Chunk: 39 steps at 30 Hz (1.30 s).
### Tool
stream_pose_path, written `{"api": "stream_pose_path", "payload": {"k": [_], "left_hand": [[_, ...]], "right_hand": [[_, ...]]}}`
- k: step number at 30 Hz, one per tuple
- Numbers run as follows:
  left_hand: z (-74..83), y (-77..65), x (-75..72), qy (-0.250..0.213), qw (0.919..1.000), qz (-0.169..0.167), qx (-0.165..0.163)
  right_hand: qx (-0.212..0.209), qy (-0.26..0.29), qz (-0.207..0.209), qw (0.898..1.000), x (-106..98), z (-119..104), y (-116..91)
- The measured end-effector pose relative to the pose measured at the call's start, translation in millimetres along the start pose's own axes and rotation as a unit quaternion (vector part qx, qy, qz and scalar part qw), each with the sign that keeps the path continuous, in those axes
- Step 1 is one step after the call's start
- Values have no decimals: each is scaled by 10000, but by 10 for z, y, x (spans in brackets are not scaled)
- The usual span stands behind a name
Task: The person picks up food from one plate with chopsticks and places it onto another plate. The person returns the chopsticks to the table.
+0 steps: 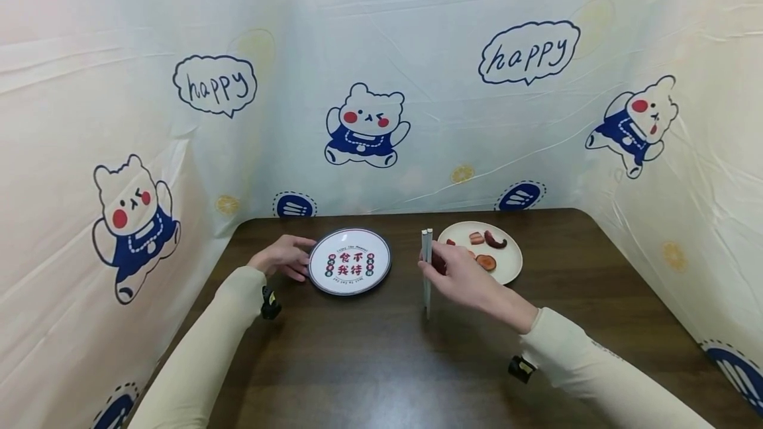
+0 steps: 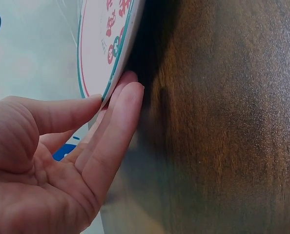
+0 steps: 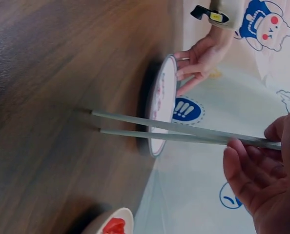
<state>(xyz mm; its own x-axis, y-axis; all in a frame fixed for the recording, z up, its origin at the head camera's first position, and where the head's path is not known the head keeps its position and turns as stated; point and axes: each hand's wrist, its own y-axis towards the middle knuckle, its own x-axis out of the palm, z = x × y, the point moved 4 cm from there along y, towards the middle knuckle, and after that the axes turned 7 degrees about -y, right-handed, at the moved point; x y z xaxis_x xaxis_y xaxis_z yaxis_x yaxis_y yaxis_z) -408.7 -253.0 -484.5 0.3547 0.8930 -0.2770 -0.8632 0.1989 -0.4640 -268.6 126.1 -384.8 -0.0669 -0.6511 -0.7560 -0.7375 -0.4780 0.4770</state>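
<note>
My left hand (image 1: 285,258) pinches the left edge of a round white plate (image 1: 352,288) with a dark rim and red Chinese characters. In the left wrist view the thumb is on top of the plate's rim (image 2: 97,93), with fingers beneath it. Pale grey-green chopsticks (image 1: 426,283) are held near their upper ends by my right hand (image 1: 463,275). They point down at the table between the two plates, and their tips (image 3: 96,122) stand slightly apart with nothing between them. Behind the right hand, a cream plate (image 1: 510,265) carries several small food-like pieces, partly hidden by the hand.
On the cream plate are a dark red curved piece (image 1: 495,240), a striped reddish piece (image 1: 477,238) and a round orange-brown slice (image 1: 485,262). A dark brown wooden table (image 1: 357,363) lies under everything. Pale printed cloth (image 1: 441,131) surrounds its back and sides.
</note>
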Motion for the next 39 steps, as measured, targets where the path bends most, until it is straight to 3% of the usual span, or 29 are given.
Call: {"api": "stream_pose_path", "payload": {"k": [5,13,18,23,30,39], "left_hand": [[17,-22,8,8,10000,-36,5],[18,-37,6,18,10000,-59,7],[24,-49,1,-32,10000,-47,-21],[24,-46,5,-48,10000,-57,1],[5,-34,8,7,10000,-46,51],[25,-37,15,5,10000,-3,20]], "right_hand": [[42,82,-355,9993,-46,-7,6],[501,-209,-897,9945,-30,-85,2],[783,-143,-415,9960,-41,-104,-15],[635,-76,235,9977,-62,-113,-45],[338,-415,97,9985,37,-98,-92],[665,-461,265,9964,48,-92,-91]]}}
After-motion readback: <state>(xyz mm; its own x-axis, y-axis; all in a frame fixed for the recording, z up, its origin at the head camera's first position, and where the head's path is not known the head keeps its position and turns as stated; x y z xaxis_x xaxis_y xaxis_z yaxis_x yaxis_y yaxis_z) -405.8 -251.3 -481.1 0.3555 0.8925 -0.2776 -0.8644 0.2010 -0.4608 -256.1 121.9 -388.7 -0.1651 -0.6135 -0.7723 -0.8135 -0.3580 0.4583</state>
